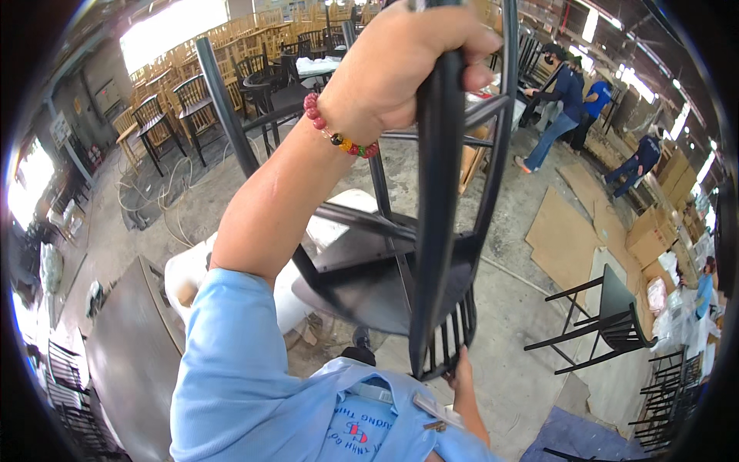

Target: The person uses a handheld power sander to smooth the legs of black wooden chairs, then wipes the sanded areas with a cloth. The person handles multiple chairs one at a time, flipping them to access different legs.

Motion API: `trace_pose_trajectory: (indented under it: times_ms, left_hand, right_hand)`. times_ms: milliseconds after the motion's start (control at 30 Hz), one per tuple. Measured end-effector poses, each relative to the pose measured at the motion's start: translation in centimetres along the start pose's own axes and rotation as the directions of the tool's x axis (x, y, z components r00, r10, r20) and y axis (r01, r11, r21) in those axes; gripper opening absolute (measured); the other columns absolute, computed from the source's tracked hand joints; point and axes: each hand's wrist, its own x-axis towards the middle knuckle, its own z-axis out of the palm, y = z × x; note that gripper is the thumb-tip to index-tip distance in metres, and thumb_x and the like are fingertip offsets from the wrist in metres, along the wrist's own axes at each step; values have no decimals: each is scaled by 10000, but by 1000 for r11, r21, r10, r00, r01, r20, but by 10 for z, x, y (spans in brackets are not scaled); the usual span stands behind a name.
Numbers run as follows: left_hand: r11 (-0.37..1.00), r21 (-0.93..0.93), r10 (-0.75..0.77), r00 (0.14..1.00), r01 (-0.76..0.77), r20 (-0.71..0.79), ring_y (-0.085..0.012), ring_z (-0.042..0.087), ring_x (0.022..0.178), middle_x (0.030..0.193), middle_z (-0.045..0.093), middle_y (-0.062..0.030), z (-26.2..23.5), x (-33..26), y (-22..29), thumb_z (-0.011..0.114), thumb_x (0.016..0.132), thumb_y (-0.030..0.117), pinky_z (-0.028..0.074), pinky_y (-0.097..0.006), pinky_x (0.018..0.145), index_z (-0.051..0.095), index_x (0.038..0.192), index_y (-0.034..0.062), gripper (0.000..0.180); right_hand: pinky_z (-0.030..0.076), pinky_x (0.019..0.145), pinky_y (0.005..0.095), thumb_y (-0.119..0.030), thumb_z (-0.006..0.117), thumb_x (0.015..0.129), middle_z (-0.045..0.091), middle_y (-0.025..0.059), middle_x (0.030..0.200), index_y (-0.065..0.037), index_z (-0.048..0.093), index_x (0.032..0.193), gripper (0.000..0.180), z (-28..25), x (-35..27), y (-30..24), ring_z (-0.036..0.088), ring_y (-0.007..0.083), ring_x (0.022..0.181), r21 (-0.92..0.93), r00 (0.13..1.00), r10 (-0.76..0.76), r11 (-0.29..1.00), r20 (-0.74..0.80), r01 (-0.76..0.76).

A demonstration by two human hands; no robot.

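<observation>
I hold a black metal chair [385,269] upside down and tilted in front of me, its legs pointing up and away. My left hand [400,65], with a bead bracelet on the wrist, is closed round one black chair leg near the top of the view. My right hand [462,369] grips the slatted chair back low down, close to my light blue shirt. Only the fingers and part of the wrist of that hand show.
A dark table top [131,354] stands at my lower left. Another black chair [608,316] lies tipped on the concrete floor at right, near flat cardboard sheets [570,239]. Wooden chairs [177,100] are stacked at the back left. Several people in blue [566,108] work at the back right.
</observation>
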Motion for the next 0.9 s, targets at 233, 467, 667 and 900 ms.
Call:
trace_pose_trajectory:
  times_ms: [233, 467, 667, 900]
  left_hand:
    - [928, 296, -194, 971, 228, -138, -154, 573, 599, 647, 568, -48, -193, 16, -105, 646, 738, 40, 498, -315, 683, 531, 881, 39, 184]
    - [822, 299, -338, 839, 484, -427, -123, 587, 649, 701, 605, -48, -280, -81, -163, 688, 726, 38, 473, -285, 624, 561, 761, 40, 131]
    - [701, 498, -230, 822, 511, -521, -122, 557, 702, 752, 606, -17, -240, -171, -175, 706, 724, 46, 474, -293, 666, 599, 841, 30, 160]
    - [599, 418, -73, 566, 683, -821, -104, 555, 721, 784, 619, -8, -172, -180, -196, 738, 782, 121, 487, -299, 674, 611, 928, 36, 212]
  right_hand:
    - [538, 722, 399, -420, 605, 930, 644, 106, 1050, -61, 598, 1136, 415, 104, 62, -88, 645, 247, 899, -471, 985, -101, 868, 141, 157]
    - [540, 665, 436, -318, 589, 942, 655, 117, 1027, -73, 633, 1113, 302, 64, 103, -66, 654, 265, 840, -642, 967, 253, 738, -22, -208]
    - [536, 625, 397, -280, 570, 937, 661, 135, 954, -43, 638, 1081, 285, 72, 159, -99, 656, 249, 780, -972, 872, 438, 178, 219, 155]
    - [536, 633, 403, -245, 516, 951, 664, 148, 975, 13, 612, 1119, 323, 155, 279, -225, 655, 264, 789, -915, 920, 227, 324, 321, 239]
